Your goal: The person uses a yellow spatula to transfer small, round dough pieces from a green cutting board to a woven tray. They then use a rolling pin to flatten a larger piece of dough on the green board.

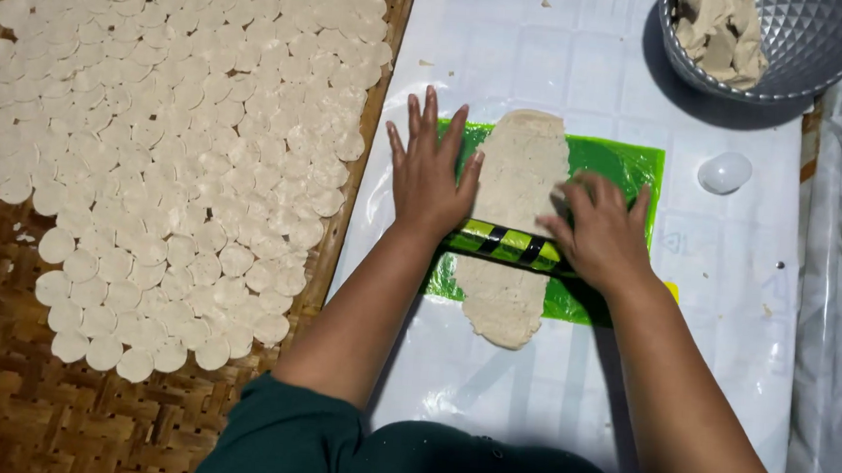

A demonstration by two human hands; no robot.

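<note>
Two hands on one roller, as I read it from my remote seat:

1. Left hand (432, 174): palm down on the left end of the rolling pin (508, 246), fingers straight and fanned apart, tips reaching onto the green sheet and the edge of the dough.
2. Right hand (602, 230): palm down on the right end of the same pin, fingers loosely curled and slightly apart, the fingertips touching the dough's right edge.
3. Rolling pin: short cylinder, yellow-green with black stripes, lying crosswise over the dough, only its middle showing between my two hands.
4. Dough strip (517, 223): pale beige, long and flattened, running near to far at the centre of the scene; it passes under the pin, its near end overhanging the green sheet.
5. Green sheet (620, 161): glossy plastic, lying under the dough on the white plastic cover (568, 60).
6. Grey bowl (803, 46): far right corner, faceted wall, holding lumps of the same beige dough.
7. Small white round object (724, 172): right of the green sheet, well apart from my hands; I cannot tell what it is.
8. Woven bamboo tray (3, 377): left side, covered in many overlapping pale dough discs (174, 134)
</note>
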